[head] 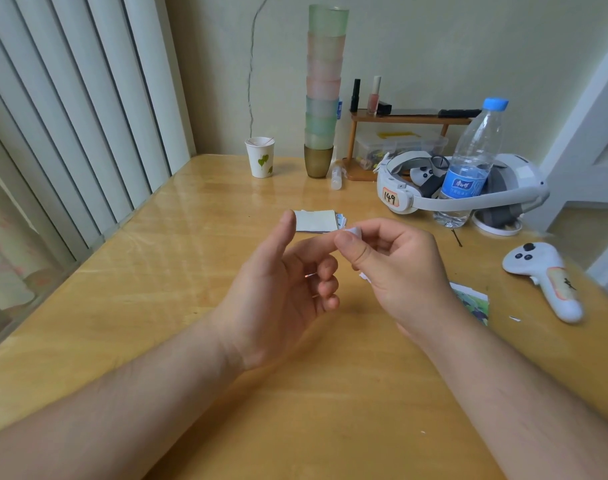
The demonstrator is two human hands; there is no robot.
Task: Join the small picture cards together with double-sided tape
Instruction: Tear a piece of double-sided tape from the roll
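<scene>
1. Tape was the weak point: the right hand [396, 268] pinched a small white piece of double-sided tape [354, 232] between thumb and forefinger, raised above the wooden table [157, 271]. Being sticky on both faces, it would likely have clung to the fingertips or folded onto itself, and a folded piece is wasted.

2. The left hand [282, 289] held nothing, its fingers loosely curled with the thumb up, and its forefinger reached across to the tape. Whether the two touched could not be told. A pull at the wrong corner might have torn the backing instead of peeling it.

3. A white scrap [365, 277] showed under the right hand's fingers; what it was could not be told. Loose scraps could have stuck to the tape and spoiled its hold.

4. The stack of small picture cards [317, 221] lay on the table just beyond the hands, and a single card [474, 301] lay partly hidden beside the right wrist. A careless wrist sweep could have pushed that card away.

5. The water bottle [469, 168] stood further back, leaning on a white headset [469, 188]; a hasty reach could have tipped it.
</scene>
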